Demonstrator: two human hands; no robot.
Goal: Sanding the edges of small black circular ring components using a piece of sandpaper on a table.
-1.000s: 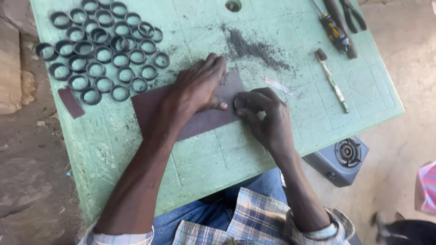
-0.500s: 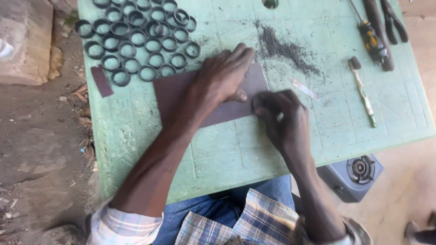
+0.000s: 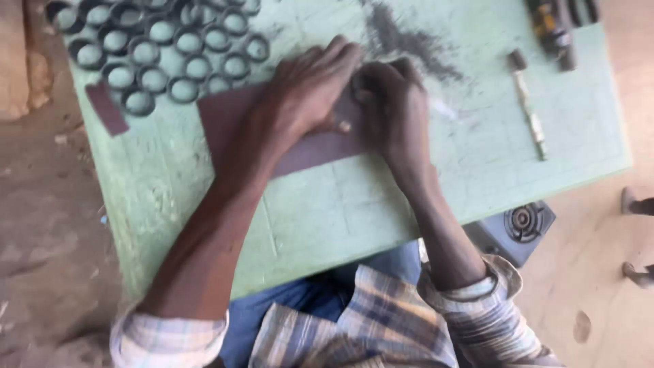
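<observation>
Our left hand [image 3: 310, 95] still presses flat on the sheet [image 3: 231, 119] while our right hand [image 3: 392, 102], pinching something unseen, has slid to frame centre-top.

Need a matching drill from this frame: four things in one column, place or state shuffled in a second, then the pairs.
Things:
1. left hand
2. dark rings
3. thin metal tool
4. small brown strip

Places or states:
A. lying alone near the table's left edge
B. pressed flat on the brown sheet
C. clustered in rows at the table's far left
D. lying lengthwise on the green table, right of the right hand

Pairs: 1-B, 2-C, 3-D, 4-A
</observation>
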